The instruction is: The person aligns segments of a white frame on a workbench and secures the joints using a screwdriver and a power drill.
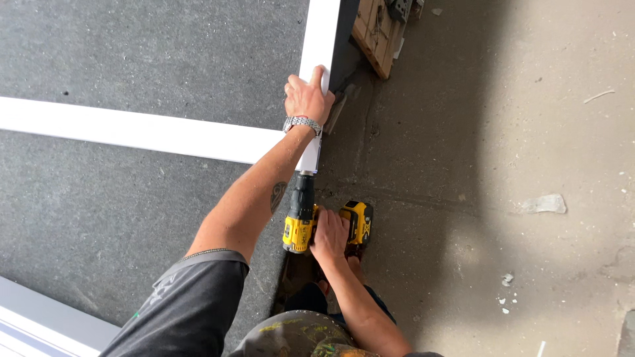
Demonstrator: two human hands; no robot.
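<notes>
Nearest the camera, paint-spattered trousers (291,334) and a grey sleeve (188,304) are being seen at the bottom edge, with a white strip (40,324) lying at the lower left corner. Just above, a yellow-and-black cordless drill (311,221) is being gripped by the right hand (329,235) — the fingers are being wrapped tightly round its handle, so the hand is clenched on the tool. The drill's battery block (359,221) is being kept low to the concrete floor (516,132), and its black chuck (303,192) is being pointed up the picture, its tip being pressed against the lower end of a white frame rail (321,39).

Further on, the left arm is being stretched across a grey carpeted surface (132,59). The left hand (306,98) is being laid on the white frame rail, fingers being curled over its edge and closed on it; a metal wristwatch (302,123) is being worn just behind the hand. A white cross rail (132,131) is being met by the upright rail just below that wrist, the two touching at a corner — the drill sits right beneath this joint.

Farthest off, a wooden pallet (376,33) is being seen at the top edge, beside the rail, and scraps of white debris (544,203) are being left scattered on the floor to the right.
</notes>
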